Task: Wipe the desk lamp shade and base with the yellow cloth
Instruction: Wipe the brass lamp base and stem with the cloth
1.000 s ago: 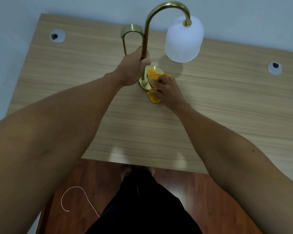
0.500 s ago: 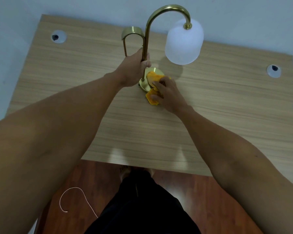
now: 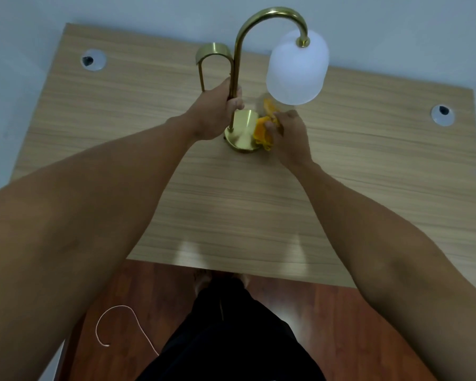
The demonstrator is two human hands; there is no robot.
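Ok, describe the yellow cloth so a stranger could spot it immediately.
On the light wooden desk stands a brass gooseneck lamp with a frosted white shade. Beside its round brass base, the right hand bunches a crumpled yellow-orange cloth, the only bright soft thing there.

A light wood-grain desk (image 3: pixel 231 204) (two round cable ports (image 3: pixel 93 60) near its far corners) carries a brass desk lamp, its round base (image 3: pixel 241 133) planted at centre.
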